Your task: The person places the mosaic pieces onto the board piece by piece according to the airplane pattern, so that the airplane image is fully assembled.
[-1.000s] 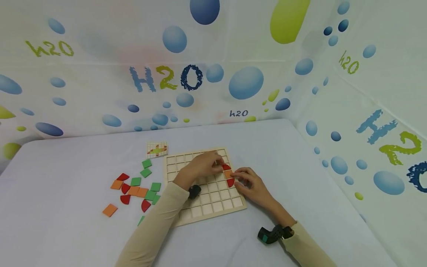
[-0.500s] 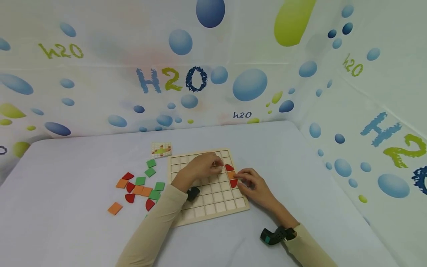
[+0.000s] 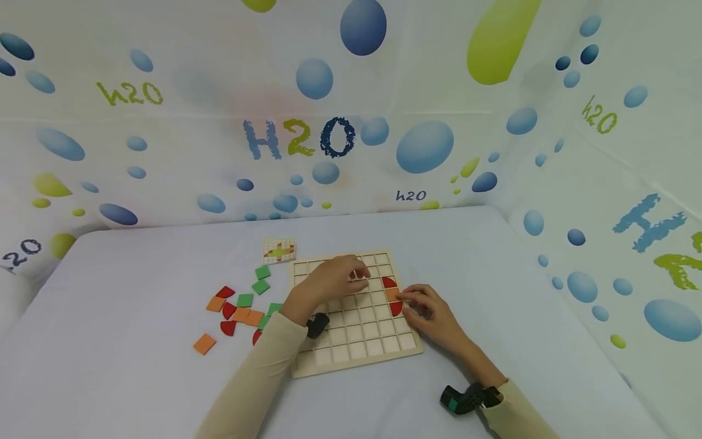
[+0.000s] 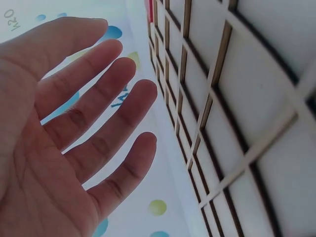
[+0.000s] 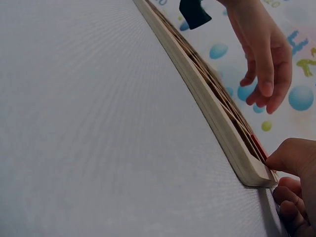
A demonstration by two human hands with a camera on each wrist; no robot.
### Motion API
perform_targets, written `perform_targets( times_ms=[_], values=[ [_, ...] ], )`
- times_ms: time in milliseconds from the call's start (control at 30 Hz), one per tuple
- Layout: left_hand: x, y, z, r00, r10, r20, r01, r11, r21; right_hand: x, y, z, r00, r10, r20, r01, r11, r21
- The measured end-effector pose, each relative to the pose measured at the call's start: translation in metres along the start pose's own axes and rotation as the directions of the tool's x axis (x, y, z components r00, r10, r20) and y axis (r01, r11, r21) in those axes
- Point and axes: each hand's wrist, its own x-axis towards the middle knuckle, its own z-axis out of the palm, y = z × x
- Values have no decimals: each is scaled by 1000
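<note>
My left hand (image 3: pixel 336 281) hovers over the wooden grid board (image 3: pixel 356 349), palm turned inward. In the left wrist view its fingers (image 4: pixel 106 116) are spread and slightly bent, with nothing in them. Along the board's right column lie an orange square (image 3: pixel 391 295) and two red quarter-circle tiles, one above it (image 3: pixel 389 282) and one below it (image 3: pixel 396 310). My right hand (image 3: pixel 434 314) is at the board's right edge, a fingertip right at the orange square. The right wrist view shows a digit touching the rim (image 5: pixel 212 113), other fingers loosely bent beside it.
Left of the board, loose green squares (image 3: pixel 245 300), orange squares (image 3: pixel 205 344) and red quarter-circle tiles (image 3: pixel 228 328) lie scattered on the white-covered table (image 3: pixel 126 366). A small pattern card (image 3: pixel 279 250) lies behind the board's left corner. A printed curtain (image 3: pixel 219 140) stands behind the table.
The head view has shifted, so the whole scene appears farther right and slightly lower. My left hand has drawn back leftward from the upper red tile; my right hand stays at the board's edge.
</note>
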Motion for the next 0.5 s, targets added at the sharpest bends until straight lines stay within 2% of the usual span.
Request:
perform_targets(
  times_ms=[200, 500],
  values=[
    [-11, -3, -8, 1000, -15, -13, 15, 1000, -16, 0, -3, 1, 998, 53, 14, -53, 999, -10],
    [-29, -8, -15, 999, -29, -43, 28, 999, -38, 0, -2, 2, 999, 38, 14, -38, 999, -19]
  ],
)
